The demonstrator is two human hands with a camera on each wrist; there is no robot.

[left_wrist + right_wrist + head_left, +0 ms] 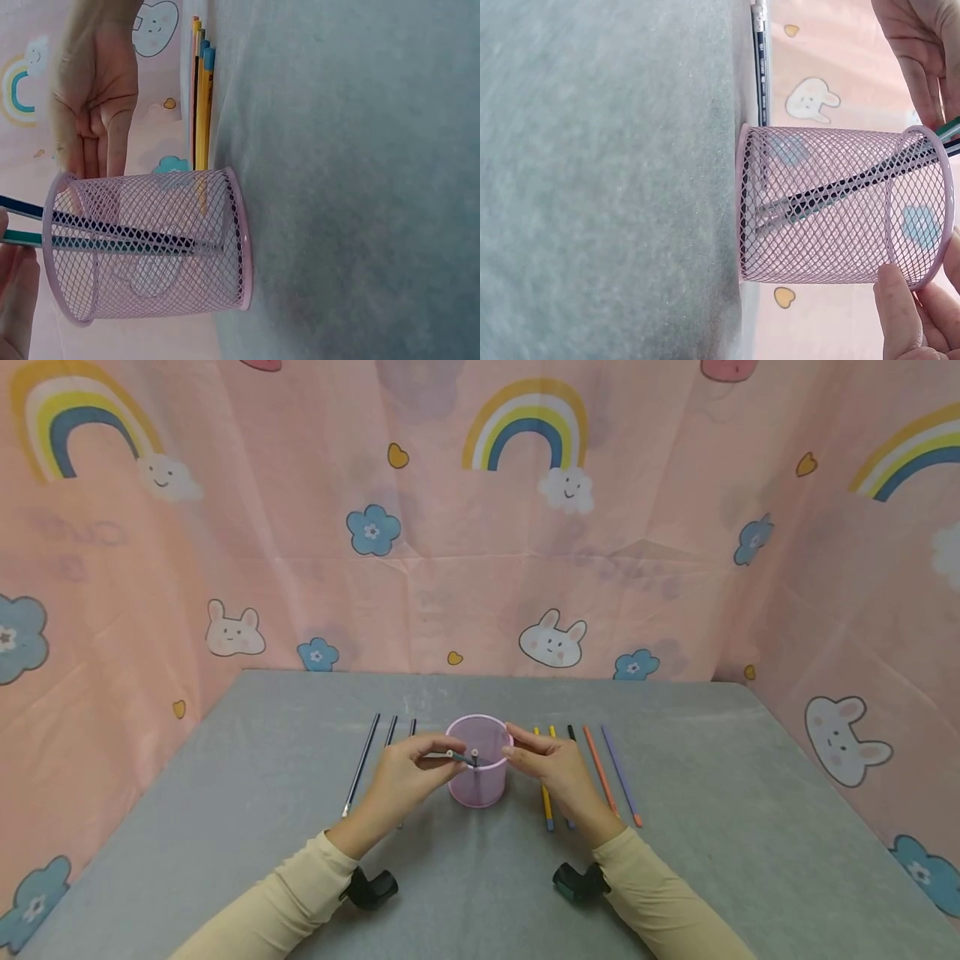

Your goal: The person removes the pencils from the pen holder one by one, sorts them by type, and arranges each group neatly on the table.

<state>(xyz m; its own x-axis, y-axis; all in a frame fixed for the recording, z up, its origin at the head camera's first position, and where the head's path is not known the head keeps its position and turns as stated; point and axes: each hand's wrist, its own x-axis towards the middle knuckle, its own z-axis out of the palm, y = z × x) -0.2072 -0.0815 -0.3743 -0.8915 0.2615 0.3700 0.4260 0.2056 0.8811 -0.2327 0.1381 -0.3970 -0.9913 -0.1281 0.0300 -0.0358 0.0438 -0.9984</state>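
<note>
A pink mesh pencil cup (477, 789) stands upright on the table. Two pencils slant inside it, one green (26, 238) and one dark blue (21, 208), their pale ends down near the cup's base. With thumb and fingers my left hand (407, 774) pinches the green pencil at its upper end, just above the rim. On the opposite side, my right hand (555, 768) holds the cup's rim (946, 202), the thumb against the mesh. The tips of the left fingers are partly out of frame in the left wrist view.
Three dark pencils (362, 764) lie left of the cup, partly hidden by the left hand. To the right lie several more, including a yellow pencil (547, 802), an orange pencil (600, 768) and a purple pencil (622, 772). A pink printed cloth (435, 602) hangs behind the grey table (225, 827).
</note>
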